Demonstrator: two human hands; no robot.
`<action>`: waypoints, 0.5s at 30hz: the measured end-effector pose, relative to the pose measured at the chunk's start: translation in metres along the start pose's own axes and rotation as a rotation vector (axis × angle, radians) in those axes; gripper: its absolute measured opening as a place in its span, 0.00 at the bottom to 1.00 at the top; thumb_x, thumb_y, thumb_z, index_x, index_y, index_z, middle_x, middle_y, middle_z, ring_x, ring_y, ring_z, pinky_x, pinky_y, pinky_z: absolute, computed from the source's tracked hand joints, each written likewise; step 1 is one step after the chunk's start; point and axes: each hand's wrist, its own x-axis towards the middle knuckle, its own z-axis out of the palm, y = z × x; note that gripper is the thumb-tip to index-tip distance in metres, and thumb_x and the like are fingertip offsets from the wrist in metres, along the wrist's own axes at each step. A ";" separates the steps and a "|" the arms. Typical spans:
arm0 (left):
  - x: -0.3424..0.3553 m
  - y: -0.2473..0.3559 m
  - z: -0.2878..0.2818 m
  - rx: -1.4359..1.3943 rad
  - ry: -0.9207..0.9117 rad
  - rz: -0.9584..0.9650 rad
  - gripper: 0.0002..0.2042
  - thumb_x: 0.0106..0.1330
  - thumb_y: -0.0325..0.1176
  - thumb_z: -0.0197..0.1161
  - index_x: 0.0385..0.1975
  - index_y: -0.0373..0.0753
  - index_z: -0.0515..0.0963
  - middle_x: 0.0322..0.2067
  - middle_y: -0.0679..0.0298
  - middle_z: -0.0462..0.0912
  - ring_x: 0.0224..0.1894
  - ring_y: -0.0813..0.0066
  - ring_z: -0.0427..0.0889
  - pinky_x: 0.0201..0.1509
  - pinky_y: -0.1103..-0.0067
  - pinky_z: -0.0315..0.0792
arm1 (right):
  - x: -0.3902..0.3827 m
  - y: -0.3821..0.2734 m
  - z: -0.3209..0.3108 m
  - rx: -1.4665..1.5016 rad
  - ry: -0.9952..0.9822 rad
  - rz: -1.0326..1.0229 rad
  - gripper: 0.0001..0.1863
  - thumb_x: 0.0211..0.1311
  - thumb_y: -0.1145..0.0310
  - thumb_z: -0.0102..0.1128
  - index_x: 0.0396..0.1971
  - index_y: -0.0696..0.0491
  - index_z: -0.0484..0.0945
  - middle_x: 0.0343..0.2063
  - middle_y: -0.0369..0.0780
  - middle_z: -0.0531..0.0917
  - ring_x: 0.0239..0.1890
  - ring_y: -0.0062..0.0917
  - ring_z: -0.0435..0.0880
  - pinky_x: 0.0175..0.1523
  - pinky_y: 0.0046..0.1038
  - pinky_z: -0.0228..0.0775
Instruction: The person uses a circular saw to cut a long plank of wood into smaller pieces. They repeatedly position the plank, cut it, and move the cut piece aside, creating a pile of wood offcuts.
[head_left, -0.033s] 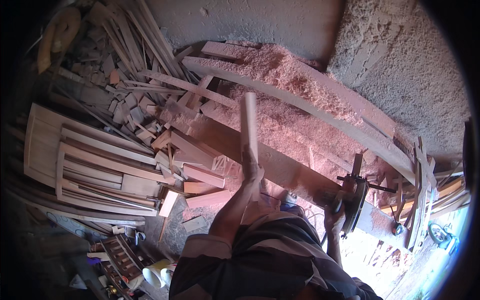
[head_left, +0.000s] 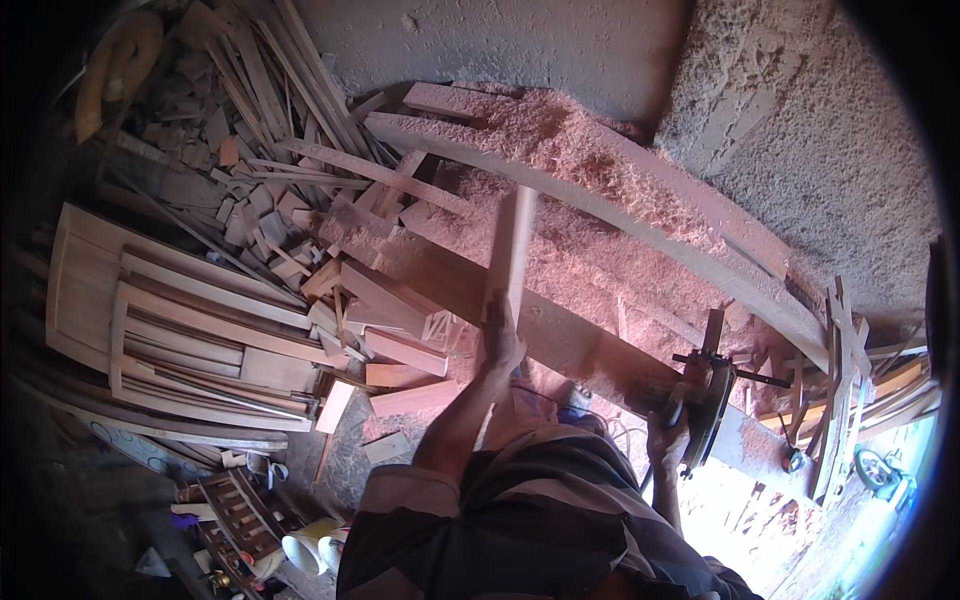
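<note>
My left hand is closed round the lower part of a squared length of pale wood. The piece points away from me over the long plank and leans a little to the right; its far end is blurred. To the right, my right hand is wrapped round the grip of a black power tool that looks like a hand planer with crossing guide rods. The tool sits at the right part of the plank; its underside is hidden.
Pink shavings heap behind the plank, around a long curved beam. Wood offcuts pile at the left, beside stacked curved frames. Loose blocks lie near my left forearm. A rough wall stands behind.
The far end of the wood piece in my left hand has swung to the right, and that hand has shifted slightly left. My right hand and the power tool are almost unmoved.
</note>
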 end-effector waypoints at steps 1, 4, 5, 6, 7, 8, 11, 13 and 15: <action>-0.003 -0.004 -0.006 0.119 -0.165 0.026 0.48 0.53 0.20 0.63 0.77 0.38 0.48 0.75 0.43 0.54 0.76 0.40 0.53 0.75 0.45 0.51 | 0.001 0.000 0.000 -0.010 -0.004 -0.013 0.34 0.58 0.61 0.72 0.62 0.58 0.72 0.43 0.56 0.86 0.47 0.48 0.88 0.50 0.42 0.79; -0.016 -0.030 -0.032 0.430 -0.246 0.420 0.44 0.52 0.22 0.66 0.74 0.40 0.58 0.72 0.46 0.58 0.73 0.42 0.58 0.71 0.44 0.55 | 0.001 -0.005 0.000 -0.074 0.025 -0.009 0.33 0.58 0.62 0.72 0.61 0.59 0.73 0.43 0.54 0.86 0.46 0.45 0.88 0.50 0.41 0.79; -0.014 -0.045 -0.040 0.498 -0.225 0.463 0.44 0.55 0.25 0.67 0.75 0.42 0.56 0.74 0.48 0.56 0.74 0.40 0.56 0.71 0.43 0.54 | 0.001 -0.007 -0.002 -0.063 0.014 -0.002 0.33 0.58 0.62 0.72 0.61 0.59 0.73 0.43 0.54 0.86 0.46 0.44 0.88 0.50 0.41 0.79; -0.012 -0.061 -0.049 0.556 -0.209 0.515 0.45 0.57 0.29 0.69 0.76 0.44 0.54 0.75 0.49 0.54 0.75 0.38 0.54 0.72 0.41 0.52 | 0.002 -0.009 -0.001 -0.060 -0.005 0.047 0.32 0.58 0.62 0.73 0.61 0.59 0.73 0.43 0.54 0.86 0.46 0.44 0.88 0.50 0.40 0.79; -0.004 -0.077 -0.052 0.616 -0.181 0.569 0.45 0.60 0.32 0.70 0.78 0.46 0.52 0.76 0.50 0.52 0.76 0.37 0.53 0.72 0.40 0.51 | 0.009 -0.012 0.002 -0.051 -0.021 0.089 0.32 0.58 0.62 0.73 0.60 0.59 0.73 0.42 0.53 0.86 0.46 0.43 0.88 0.50 0.40 0.79; -0.007 -0.091 -0.056 0.589 -0.168 0.460 0.44 0.60 0.33 0.70 0.77 0.47 0.54 0.76 0.48 0.52 0.75 0.36 0.53 0.73 0.41 0.51 | 0.009 -0.013 0.001 -0.074 -0.022 0.108 0.32 0.58 0.62 0.74 0.60 0.59 0.74 0.42 0.52 0.86 0.45 0.42 0.88 0.50 0.39 0.79; -0.008 -0.118 -0.047 0.442 0.070 -0.047 0.41 0.62 0.37 0.70 0.76 0.46 0.57 0.73 0.41 0.55 0.74 0.35 0.56 0.73 0.43 0.53 | 0.009 -0.018 0.001 -0.038 0.000 0.079 0.31 0.58 0.62 0.74 0.59 0.59 0.74 0.42 0.52 0.86 0.46 0.42 0.88 0.49 0.40 0.79; -0.004 -0.113 -0.022 0.210 0.400 -0.677 0.40 0.64 0.41 0.67 0.75 0.42 0.58 0.69 0.35 0.60 0.71 0.32 0.59 0.71 0.41 0.55 | 0.009 -0.017 0.003 -0.046 0.009 0.089 0.31 0.58 0.62 0.74 0.59 0.59 0.74 0.41 0.52 0.86 0.44 0.43 0.88 0.49 0.40 0.79; 0.011 -0.094 0.004 -0.183 0.550 -0.916 0.50 0.61 0.61 0.66 0.78 0.44 0.49 0.71 0.28 0.48 0.70 0.27 0.59 0.70 0.38 0.55 | 0.008 -0.014 0.004 -0.078 0.036 0.067 0.32 0.57 0.61 0.75 0.58 0.59 0.75 0.40 0.53 0.86 0.43 0.45 0.88 0.48 0.40 0.79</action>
